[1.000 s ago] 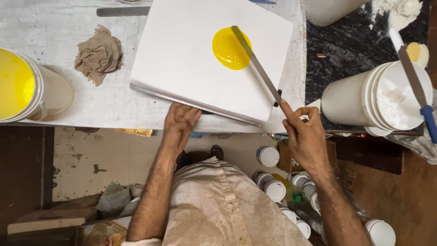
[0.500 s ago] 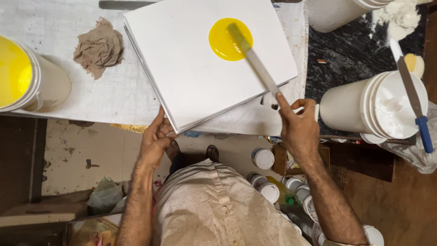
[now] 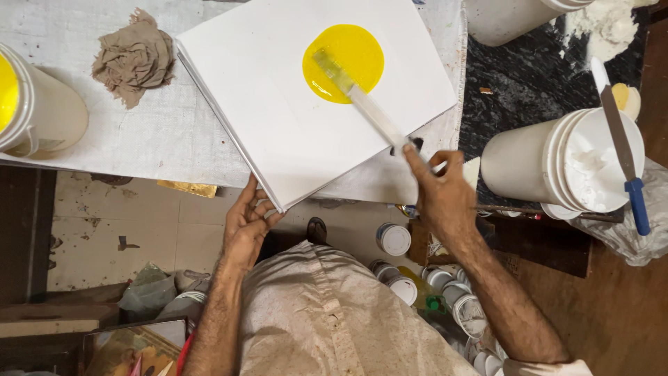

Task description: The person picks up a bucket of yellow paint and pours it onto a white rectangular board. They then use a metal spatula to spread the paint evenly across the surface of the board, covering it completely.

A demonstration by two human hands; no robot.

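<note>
A white square canvas (image 3: 278, 111) lies tilted on the cloth-covered table, one corner hanging over the near edge. A round pool of yellow paint (image 3: 351, 59) sits on its upper part. My right hand (image 3: 435, 195) grips the handle of a long flat palette knife (image 3: 362, 104), whose blade lies in the yellow paint. My left hand (image 3: 247, 226) holds the canvas's overhanging near corner from below, fingers curled on its edge.
A crumpled brown rag (image 3: 136, 59) lies left of the canvas. A tub of yellow paint (image 3: 31, 111) stands at the far left. A white paint bucket (image 3: 570, 163) with a blue-handled knife (image 3: 623, 153) is on the right. Small jars (image 3: 396, 240) crowd the floor below.
The canvas has turned so that a corner now points toward me. My left hand slid left along its edge to that corner. The knife blade stays in the yellow paint.
</note>
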